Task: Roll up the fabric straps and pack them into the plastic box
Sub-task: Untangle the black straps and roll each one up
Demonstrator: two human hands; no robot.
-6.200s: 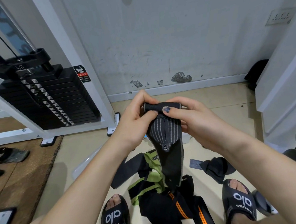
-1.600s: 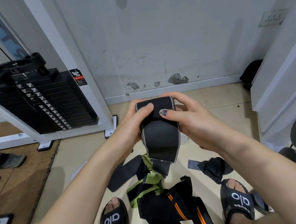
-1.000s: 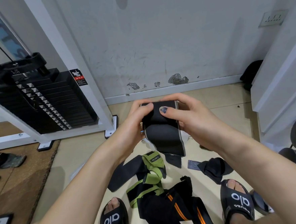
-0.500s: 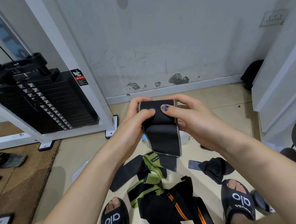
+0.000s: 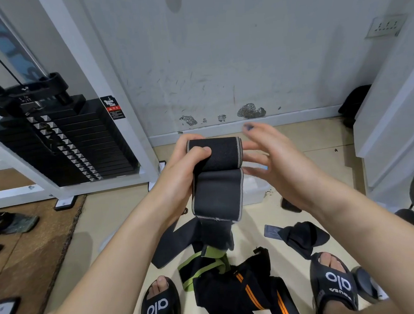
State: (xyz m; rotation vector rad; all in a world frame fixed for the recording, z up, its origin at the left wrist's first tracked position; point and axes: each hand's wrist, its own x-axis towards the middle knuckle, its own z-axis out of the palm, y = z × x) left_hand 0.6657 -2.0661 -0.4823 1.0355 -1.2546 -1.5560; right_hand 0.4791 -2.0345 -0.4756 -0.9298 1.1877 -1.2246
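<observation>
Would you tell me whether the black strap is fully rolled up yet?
Partly rolled. The left hand grips the black strap at its roll, while a flat tail hangs below it.

The left hand [image 5: 180, 173] grips a rolled strap [image 5: 214, 156], whose tail hangs down. The right hand [image 5: 275, 166] is just right of the roll. Behind and below sits the plastic box [image 5: 255, 190]. More straps [image 5: 235, 292] lie on the floor [image 5: 107, 213] between two slippers [image 5: 160, 307].

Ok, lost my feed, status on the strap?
Left hand grips strap roll. Right hand open, off it. Tail unrolled. Box behind, mostly hidden.
</observation>
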